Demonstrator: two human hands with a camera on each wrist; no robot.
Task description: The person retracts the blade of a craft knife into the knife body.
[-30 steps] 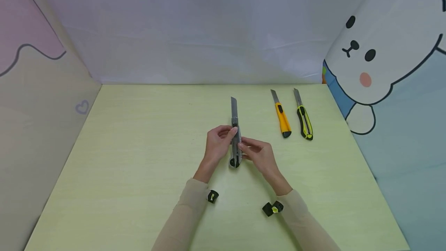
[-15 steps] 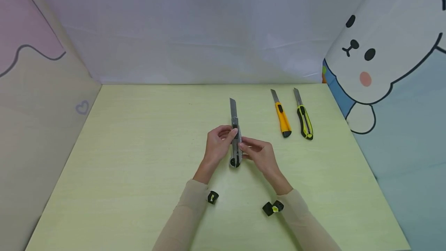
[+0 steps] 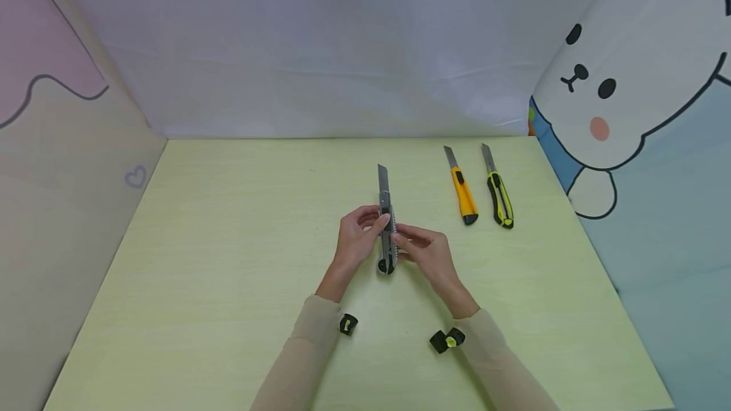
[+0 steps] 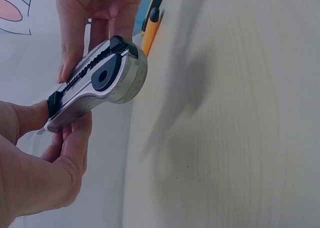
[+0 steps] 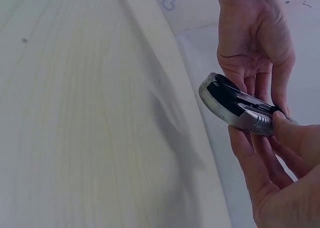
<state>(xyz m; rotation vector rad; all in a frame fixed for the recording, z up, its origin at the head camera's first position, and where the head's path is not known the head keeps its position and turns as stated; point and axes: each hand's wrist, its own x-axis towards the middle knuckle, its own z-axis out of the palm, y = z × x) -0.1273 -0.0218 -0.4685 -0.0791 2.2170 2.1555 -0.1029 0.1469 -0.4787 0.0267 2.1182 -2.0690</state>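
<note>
A silver utility knife (image 3: 385,243) is held above the table, its blade (image 3: 383,178) out and pointing away from me. My left hand (image 3: 357,236) grips it from the left, thumb on the black slider (image 4: 54,104), which shows in the left wrist view. From the other side my right hand (image 3: 425,252) pinches the handle lower down, between thumb and fingers. The knife's rounded black-and-silver butt end (image 5: 220,95) faces the right wrist camera. Under the handle, both hands' fingers are partly hidden.
A yellow utility knife (image 3: 464,198) and a green-and-black utility knife (image 3: 500,202) lie at the back right of the pale table (image 3: 228,271), blades out. White cloth (image 3: 342,49) hangs behind the table's far edge.
My left thumb has slid slightly toward me along the handle, and the blade sticks out a little less. The right hand and the two knives on the table have stayed in place.
</note>
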